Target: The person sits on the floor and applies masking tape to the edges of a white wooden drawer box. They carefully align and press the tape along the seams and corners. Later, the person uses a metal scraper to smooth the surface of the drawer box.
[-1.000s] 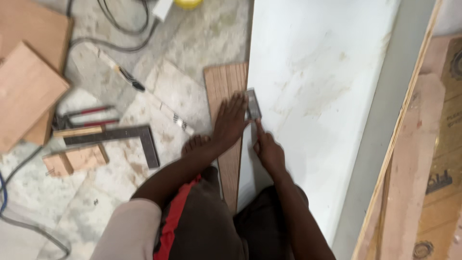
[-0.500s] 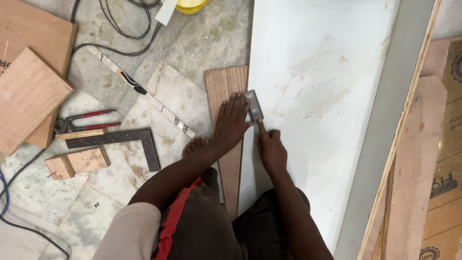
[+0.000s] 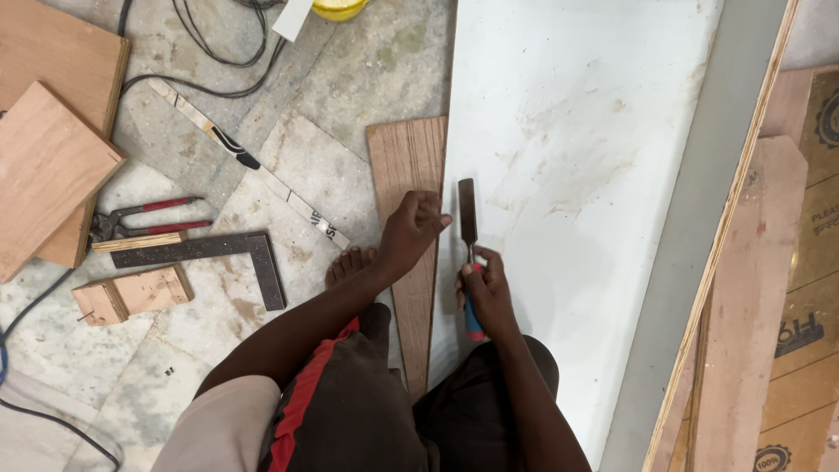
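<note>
Knees in dark shorts with a red stripe fill the bottom centre of the frame, seen from above. Just beyond them, the right hand (image 3: 488, 293) is wrapped tight around the blue and red handle of a chisel (image 3: 468, 229), fingers curled fully about it. The chisel's flat metal blade points toward the top of the frame and lies over the left edge of a large white panel (image 3: 577, 175) that covers the centre and right of the picture. To the left of the chisel, the left hand (image 3: 409, 232) rests on a narrow brown wood strip (image 3: 409, 175), its fingers bent and pressed together against the strip's surface, close to the seam where strip and panel meet. The strip runs from between the knees up toward the middle of the frame, along the panel's left edge. A bare foot (image 3: 350, 262) shows just left of the strip on the mottled stone floor (image 3: 350, 105).

Further left on the floor lie a dark metal try square (image 3: 210, 253), a small wood block (image 3: 131, 293) below it, and red-handled pliers (image 3: 144, 218) above it. A folding ruler (image 3: 249, 166) stretches diagonally beyond them. Plywood boards (image 3: 48, 149) sit at the upper left, black cables (image 3: 218, 44) curl along the top, and a yellow container (image 3: 339, 7) peeks in at the top edge. Long wooden boards (image 3: 752, 306) lean along the right side.
</note>
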